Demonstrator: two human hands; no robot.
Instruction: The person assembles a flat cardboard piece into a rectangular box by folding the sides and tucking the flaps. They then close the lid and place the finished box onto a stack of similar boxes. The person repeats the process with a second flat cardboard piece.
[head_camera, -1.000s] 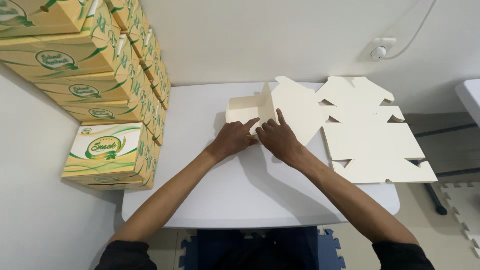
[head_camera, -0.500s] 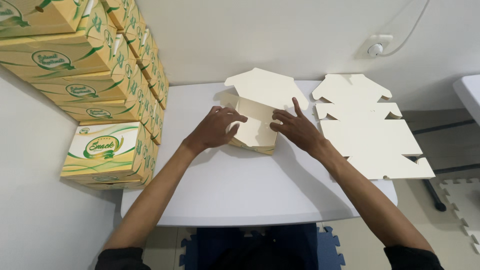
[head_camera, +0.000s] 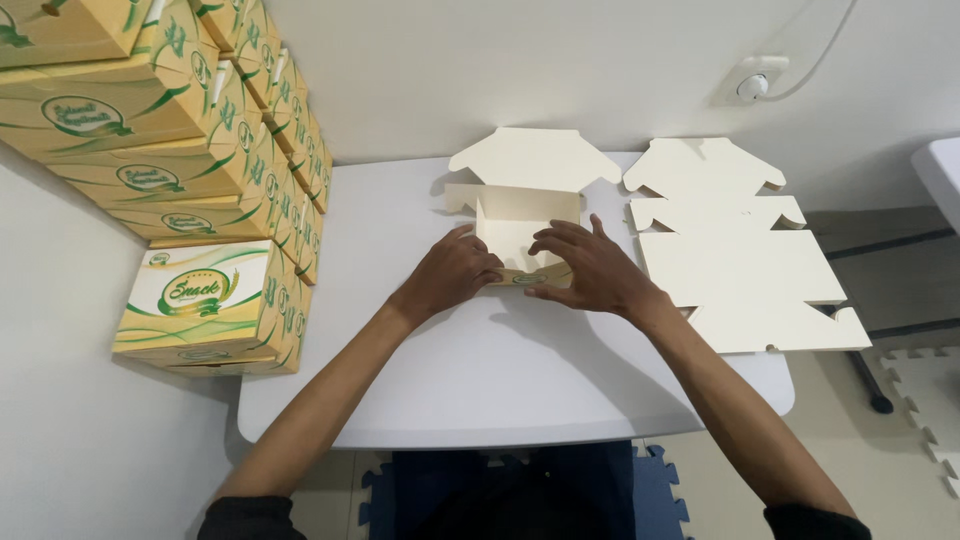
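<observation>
A white table (head_camera: 500, 380) stood against a pale wall, with a wall socket (head_camera: 752, 85) and its cord above the far edge. On the table's middle lay a half-formed cream cardboard box (head_camera: 525, 215), its lid flap upright at the back and its side walls raised. The left hand (head_camera: 452, 275) pressed the box's front left corner with fingers curled onto the near wall, and the right hand (head_camera: 590, 268) lay spread, fingertips on the front wall's top edge; neither was closed around anything. As far as I could judge, the box was partly folded: the tray shape was up, the front wall was being tucked, and the lid was not yet closed. To the right lay a stack of flat unfolded blanks (head_camera: 735, 250), seemingly left to do, while finished printed boxes (head_camera: 190, 200) were piled at the left.
</observation>
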